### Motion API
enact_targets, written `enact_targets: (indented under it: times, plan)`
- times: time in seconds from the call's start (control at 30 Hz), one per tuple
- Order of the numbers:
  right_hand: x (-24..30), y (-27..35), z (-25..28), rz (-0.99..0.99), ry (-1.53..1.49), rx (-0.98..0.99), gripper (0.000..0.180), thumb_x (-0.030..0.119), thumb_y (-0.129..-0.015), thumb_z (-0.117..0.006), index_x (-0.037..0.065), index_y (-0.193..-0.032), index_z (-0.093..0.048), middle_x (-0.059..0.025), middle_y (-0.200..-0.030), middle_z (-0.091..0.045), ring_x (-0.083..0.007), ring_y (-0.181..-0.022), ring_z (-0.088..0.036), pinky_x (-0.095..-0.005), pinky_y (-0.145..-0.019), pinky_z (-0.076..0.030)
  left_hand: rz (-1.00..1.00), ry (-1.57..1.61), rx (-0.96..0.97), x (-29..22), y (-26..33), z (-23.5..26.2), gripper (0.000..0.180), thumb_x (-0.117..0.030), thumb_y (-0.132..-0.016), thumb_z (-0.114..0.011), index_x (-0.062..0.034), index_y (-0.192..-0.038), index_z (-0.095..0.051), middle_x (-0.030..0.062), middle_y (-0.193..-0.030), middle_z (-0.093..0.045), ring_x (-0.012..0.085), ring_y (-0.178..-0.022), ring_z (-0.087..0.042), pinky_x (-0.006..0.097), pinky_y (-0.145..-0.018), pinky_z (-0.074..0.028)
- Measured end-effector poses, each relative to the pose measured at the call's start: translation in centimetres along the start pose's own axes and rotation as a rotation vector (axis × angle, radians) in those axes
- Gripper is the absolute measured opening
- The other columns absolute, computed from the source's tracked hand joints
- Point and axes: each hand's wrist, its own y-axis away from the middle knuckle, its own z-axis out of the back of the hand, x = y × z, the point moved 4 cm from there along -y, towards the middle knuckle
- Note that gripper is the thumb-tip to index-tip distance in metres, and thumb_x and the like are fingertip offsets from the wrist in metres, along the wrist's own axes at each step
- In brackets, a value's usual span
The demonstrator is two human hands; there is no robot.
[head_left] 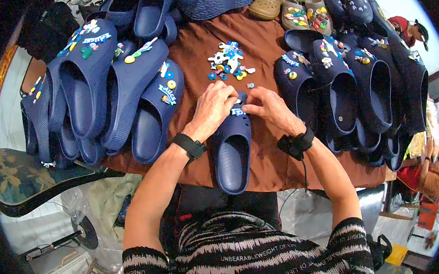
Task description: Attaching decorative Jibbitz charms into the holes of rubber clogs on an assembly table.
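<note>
A navy foam clog (pixel 233 159) lies in front of me, its toe pointing away and its heel at the table's near edge. My left hand (pixel 211 109) wraps over the left side of its toe, hiding part of it. Fingers curled, my right hand (pixel 270 110) touches the toe's right side; what its fingertips may hold is hidden. A blue and white charm (pixel 238 112) shows on the clog's upper between my hands. Just beyond them lies a small loose charm (pixel 250 85), and farther off a pile of blue, white and yellow charms (pixel 228 60).
Navy clogs with charms (pixel 86 88) are stacked on the left, and more decorated clogs (pixel 341 98) on the right. Tan clogs (pixel 265 5) stand at the back right. A brown cloth (pixel 188 47) covers the table. Other people (pixel 428 178) appear at the far right.
</note>
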Motion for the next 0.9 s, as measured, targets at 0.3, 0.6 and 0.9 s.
enact_targets:
  times: [0.3, 0.6, 0.9]
  plan:
    - [-1.9, -1.2, -0.3, -0.143, 0.089, 0.174, 0.043, 0.042, -0.085, -0.076, 0.000, -0.087, -0.069, -0.0159, -0.079, -0.069, -0.0285, -0.077, -0.067, -0.0421, -0.067, -0.051, 0.032, 0.009, 0.058, -0.4, 0.2, 0.5, 0.013, -0.014, -0.086, -0.070, -0.0040, -0.094, -0.067, 0.0134, -0.097, -0.061, 0.0342, -0.096, -0.060, 0.043, -0.087, -0.048]
    - [-1.9, 0.3, -1.3, -0.332, -0.107, 0.192, 0.060, 0.061, -0.083, -0.071, 0.001, -0.077, -0.072, -0.0138, -0.071, -0.070, -0.0276, -0.069, -0.071, -0.0405, -0.066, -0.054, -0.027, -0.082, 0.016, -1.3, 0.9, 0.7, 0.017, -0.016, -0.090, -0.067, -0.0039, -0.101, -0.067, 0.0126, -0.100, -0.060, 0.0341, -0.100, -0.059, 0.043, -0.088, -0.049]
    - [0.6, -0.6, -1.0, 0.161, 0.062, -0.006, 0.017, 0.020, -0.083, -0.072, 0.005, -0.087, -0.066, -0.0150, -0.086, -0.069, -0.0365, -0.087, -0.068, -0.0471, -0.077, -0.053, -0.001, -0.089, 0.133, -0.3, -0.7, 0.7, 0.013, -0.014, -0.089, -0.066, -0.0038, -0.096, -0.069, 0.0145, -0.095, -0.066, 0.0350, -0.097, -0.064, 0.044, -0.085, -0.051]
